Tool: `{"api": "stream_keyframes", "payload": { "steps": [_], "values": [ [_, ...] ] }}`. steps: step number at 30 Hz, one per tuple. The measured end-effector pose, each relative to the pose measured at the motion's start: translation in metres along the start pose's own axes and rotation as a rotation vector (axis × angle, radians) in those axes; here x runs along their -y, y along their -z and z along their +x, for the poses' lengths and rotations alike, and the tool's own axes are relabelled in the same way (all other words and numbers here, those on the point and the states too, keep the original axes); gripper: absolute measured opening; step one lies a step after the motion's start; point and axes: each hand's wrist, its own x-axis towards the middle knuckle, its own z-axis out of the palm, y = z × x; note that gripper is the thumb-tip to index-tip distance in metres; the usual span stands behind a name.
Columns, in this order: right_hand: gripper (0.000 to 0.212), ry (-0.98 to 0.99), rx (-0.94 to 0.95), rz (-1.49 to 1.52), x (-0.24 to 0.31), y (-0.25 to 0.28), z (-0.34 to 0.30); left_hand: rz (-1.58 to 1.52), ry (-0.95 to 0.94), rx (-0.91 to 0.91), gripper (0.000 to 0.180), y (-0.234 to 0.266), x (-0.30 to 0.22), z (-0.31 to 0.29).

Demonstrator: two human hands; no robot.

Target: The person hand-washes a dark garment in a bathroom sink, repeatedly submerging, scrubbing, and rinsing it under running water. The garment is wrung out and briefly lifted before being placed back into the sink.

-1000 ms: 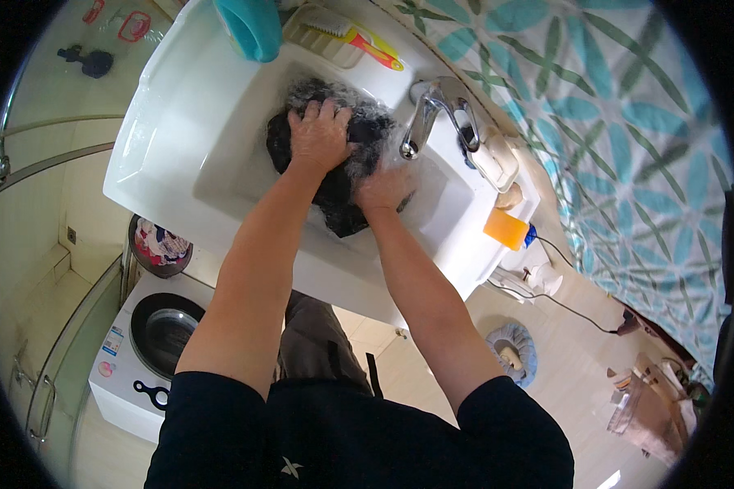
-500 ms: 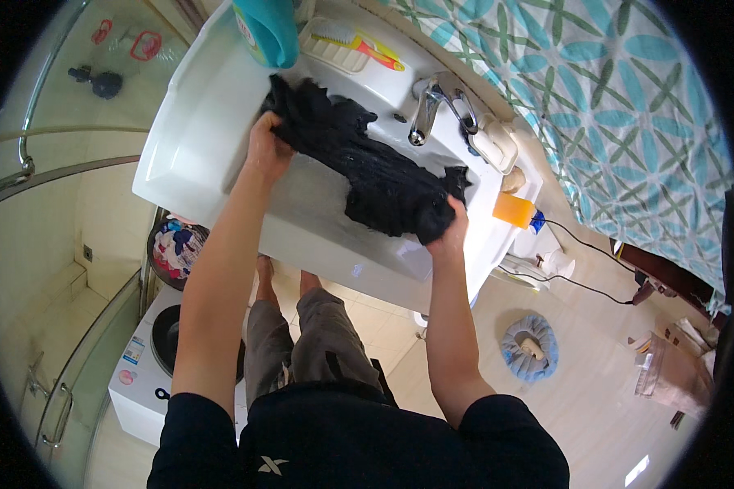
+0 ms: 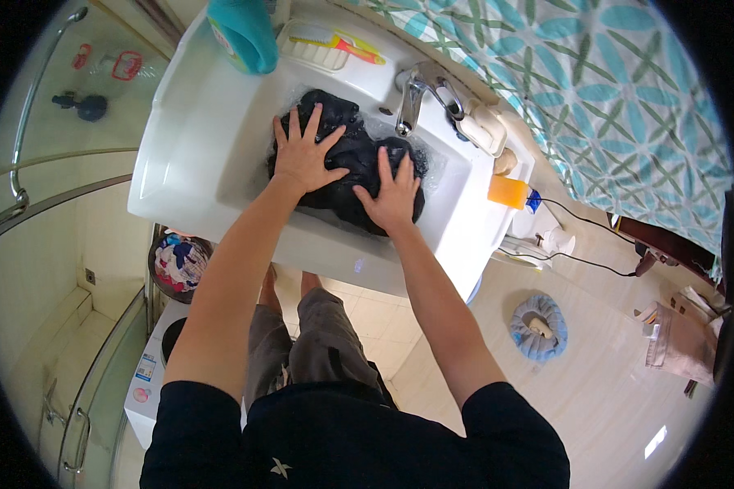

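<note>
White bathroom sink (image 3: pixel 179 155) fills the far middle of the scene, and we have both hands down in its basin. Half a second ago we held the dark wet garment (image 3: pixel 347 155) stretched up between both hands; now it lies bunched in the soapy water and we press on it, so the washing looks mid-way, in a kneading stage. Left hand (image 3: pixel 303 155) lies flat, fingers spread wide, gripping nothing. Right hand (image 3: pixel 393 196) is flat too, fingers slightly apart, palm on the cloth. Chrome tap (image 3: pixel 420 90) stands just beyond the cloth, close to our right fingers. Teal bottle (image 3: pixel 243 31) at far left, brush (image 3: pixel 347 42) in a tray, orange bottle (image 3: pixel 510 191) right. Laundry basket (image 3: pixel 178 261) sits below left.
</note>
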Motion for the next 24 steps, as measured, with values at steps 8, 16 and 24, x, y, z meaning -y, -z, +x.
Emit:
{"api": "stream_keyframes", "payload": {
  "steps": [8, 16, 24],
  "values": [
    [0.093, -0.022, 0.082, -0.220, 0.008, -0.033, 0.055, 0.067, 0.039, 0.147, 0.057, -0.058, 0.000, 0.043],
    [0.057, -0.136, -0.136, -0.082, -0.003, -0.044, 0.092, -0.060, 0.092, 0.229, 0.042, -0.038, -0.009, 0.080],
    [0.041, -0.527, 0.268, 1.331, -0.038, 0.074, 0.036, -0.693, 0.118, 0.341, 0.057, 0.025, 0.043, 0.050]
  ]
}}
